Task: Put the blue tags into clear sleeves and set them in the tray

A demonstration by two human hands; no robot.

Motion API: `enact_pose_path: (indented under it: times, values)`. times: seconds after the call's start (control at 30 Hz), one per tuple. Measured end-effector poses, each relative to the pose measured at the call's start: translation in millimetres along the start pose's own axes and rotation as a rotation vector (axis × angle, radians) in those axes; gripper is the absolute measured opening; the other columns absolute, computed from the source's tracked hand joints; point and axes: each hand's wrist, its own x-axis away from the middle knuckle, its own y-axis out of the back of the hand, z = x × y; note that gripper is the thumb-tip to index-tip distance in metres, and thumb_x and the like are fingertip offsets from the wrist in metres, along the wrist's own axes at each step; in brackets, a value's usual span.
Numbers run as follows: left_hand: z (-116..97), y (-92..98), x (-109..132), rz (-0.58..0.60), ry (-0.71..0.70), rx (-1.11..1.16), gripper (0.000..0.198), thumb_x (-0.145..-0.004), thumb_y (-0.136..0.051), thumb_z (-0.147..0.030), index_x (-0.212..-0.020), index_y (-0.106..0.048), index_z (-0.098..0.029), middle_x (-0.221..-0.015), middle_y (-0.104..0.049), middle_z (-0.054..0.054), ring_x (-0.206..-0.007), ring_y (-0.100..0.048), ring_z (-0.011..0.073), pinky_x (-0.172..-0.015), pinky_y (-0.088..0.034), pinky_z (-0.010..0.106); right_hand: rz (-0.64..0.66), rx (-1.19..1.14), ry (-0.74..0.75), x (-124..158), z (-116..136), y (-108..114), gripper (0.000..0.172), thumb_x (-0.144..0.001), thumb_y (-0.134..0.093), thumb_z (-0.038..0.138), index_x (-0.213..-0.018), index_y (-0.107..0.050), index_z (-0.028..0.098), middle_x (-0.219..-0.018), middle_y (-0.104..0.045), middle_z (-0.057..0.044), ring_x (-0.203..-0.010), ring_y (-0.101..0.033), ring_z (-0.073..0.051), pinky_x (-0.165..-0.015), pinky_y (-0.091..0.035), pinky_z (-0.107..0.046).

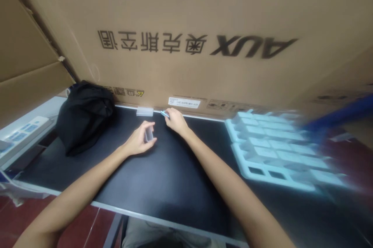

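My left hand (139,139) is closed around a small clear plastic box (149,134), with its open side turned towards the right. Just beyond it, my right hand (176,120) pinches a small light-blue piece (164,114) between thumb and fingers; its exact kind is too small to make out. A flat translucent white box (145,111) lies at the table's back edge, close behind my left hand. Both hands are over the black table top (157,182), apart from each other.
On the right stands a light-blue foam tray (247,168) holding several boxes, blurred. A black cloth bag (84,118) sits at the left, near a white printed box (29,131). A large cardboard carton (186,73) walls off the back. A blue post (344,114) is at the far right.
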Motion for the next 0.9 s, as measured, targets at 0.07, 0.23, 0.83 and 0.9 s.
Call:
enact_pose_path:
  times: [0.07,0.23,0.83,0.9]
  values:
    - [-3,0.1,0,-0.027,-0.033,-0.025,0.071,-0.091,-0.068,-0.025,-0.15,-0.028,-0.026,-0.107,-0.06,0.007,-0.085,-0.061,0.0199,-0.074,-0.055,0.037,-0.026,-0.086,-0.013,11,1,12,0.008,-0.09,-0.055,0.016,-0.094,-0.062,0.019,-0.094,-0.069,-0.008,-0.087,-0.062,-0.02,-0.087,-0.05,-0.034]
    - [-11,-5.7,-9,-0.045,-0.155,-0.046,0.077,-0.086,-0.076,-0.033,-0.146,-0.028,-0.027,-0.098,-0.057,0.002,-0.078,-0.059,0.0181,-0.071,-0.055,0.036,-0.005,-0.429,-0.055,63,12,50,0.021,-0.096,-0.055,0.04,-0.092,-0.06,0.021,-0.082,-0.069,-0.003,-0.07,-0.064,-0.015,-0.071,-0.054,-0.03]
    - [-34,-74.7,-38,-0.021,-0.197,-0.018,0.052,-0.1,-0.037,-0.066,-0.117,-0.054,-0.02,-0.091,-0.065,0.009,-0.073,-0.065,0.0225,-0.061,-0.054,0.035,0.183,-0.96,-0.252,138,32,55,0.054,-0.082,-0.071,0.069,-0.065,-0.057,0.02,-0.06,-0.057,0.002,-0.055,-0.05,-0.01,-0.056,-0.044,-0.025]
    - [-34,-74.4,-36,-0.007,-0.171,0.006,0.044,-0.1,-0.039,-0.059,-0.113,-0.055,-0.02,-0.09,-0.064,0.008,-0.072,-0.064,0.021,-0.06,-0.054,0.034,0.199,-0.945,-0.228,138,35,54,0.055,-0.083,-0.069,0.07,-0.064,-0.056,0.021,-0.061,-0.056,0.002,-0.056,-0.05,-0.01,-0.057,-0.044,-0.026]
